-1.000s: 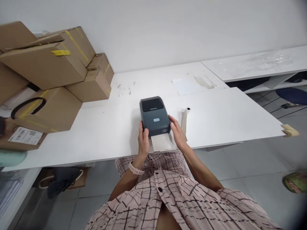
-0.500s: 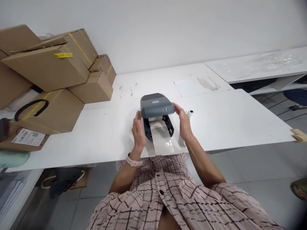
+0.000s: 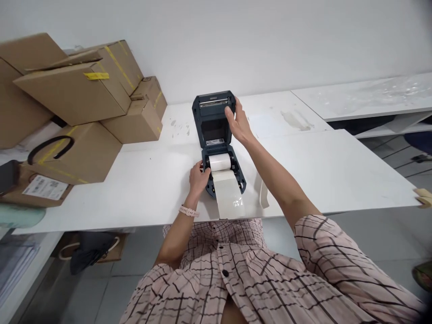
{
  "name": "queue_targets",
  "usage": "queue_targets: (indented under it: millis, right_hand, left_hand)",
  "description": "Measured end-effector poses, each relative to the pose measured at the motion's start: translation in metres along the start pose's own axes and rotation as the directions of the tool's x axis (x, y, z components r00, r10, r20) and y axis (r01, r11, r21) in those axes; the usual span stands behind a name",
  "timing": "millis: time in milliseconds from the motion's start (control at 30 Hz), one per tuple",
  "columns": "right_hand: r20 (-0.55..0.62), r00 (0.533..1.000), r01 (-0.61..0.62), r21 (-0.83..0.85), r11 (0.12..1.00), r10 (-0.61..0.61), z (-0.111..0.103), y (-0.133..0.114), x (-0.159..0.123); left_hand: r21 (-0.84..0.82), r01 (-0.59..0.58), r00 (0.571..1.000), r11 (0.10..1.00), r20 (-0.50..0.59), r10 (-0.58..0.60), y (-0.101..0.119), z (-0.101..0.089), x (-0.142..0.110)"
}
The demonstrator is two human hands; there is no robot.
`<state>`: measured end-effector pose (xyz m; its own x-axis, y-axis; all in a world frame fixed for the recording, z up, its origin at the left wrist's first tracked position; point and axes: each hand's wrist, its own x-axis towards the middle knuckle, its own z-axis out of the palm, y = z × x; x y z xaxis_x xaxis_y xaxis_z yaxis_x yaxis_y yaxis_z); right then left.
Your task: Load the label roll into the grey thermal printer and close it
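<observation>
A dark grey label printer (image 3: 221, 175) stands on the white table (image 3: 320, 166) near its front edge. Its lid (image 3: 212, 119) is swung up and back, showing a white paper roll (image 3: 220, 162) inside. A strip of white paper (image 3: 228, 200) runs out of the front toward me. My right hand (image 3: 238, 123) grips the right edge of the raised lid. My left hand (image 3: 198, 177) presses against the left side of the printer base, fingers curled on it.
Several stacked cardboard boxes (image 3: 81, 103) fill the table's left end, with a labelled bag (image 3: 40, 189) in front of them. A narrow paper strip (image 3: 263, 193) lies right of the printer. A white shelf (image 3: 364, 96) stands at the right.
The printer lid has gone from closed to fully raised. My right hand rose with it to the lid's upper edge. My left hand stayed at the base's left side.
</observation>
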<state>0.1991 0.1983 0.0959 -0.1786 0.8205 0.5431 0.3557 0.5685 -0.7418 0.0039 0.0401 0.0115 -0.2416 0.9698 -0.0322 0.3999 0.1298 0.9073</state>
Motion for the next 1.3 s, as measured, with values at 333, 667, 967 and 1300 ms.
queue_targets:
  millis: [333,667,967,1300]
  right_hand:
    - [0.433,0.889,0.275,-0.244,0.930,-0.149,0.007,-0.044,-0.061]
    - [0.759,0.554,0.271,-0.554,0.787,0.344,0.041,-0.029,-0.059]
    - [0.746,0.658,0.089,0.057,0.994,-0.101,-0.059,-0.032,-0.051]
    - [0.462,0.826,-0.241,-0.230,0.943,0.324,-0.123,0.050,-0.050]
  left_hand:
    - [0.416,0.034,0.995,0.909,0.072,-0.070,0.015,-0.003,0.010]
    - [0.591,-0.012,0.990,0.806,0.123,-0.075,0.023,-0.003,0.009]
    - [0.519,-0.004,0.988,0.855,0.132,-0.075,0.022,-0.005,0.006]
    - [0.493,0.021,0.989,0.870,0.118,-0.090,0.021,-0.005,0.007]
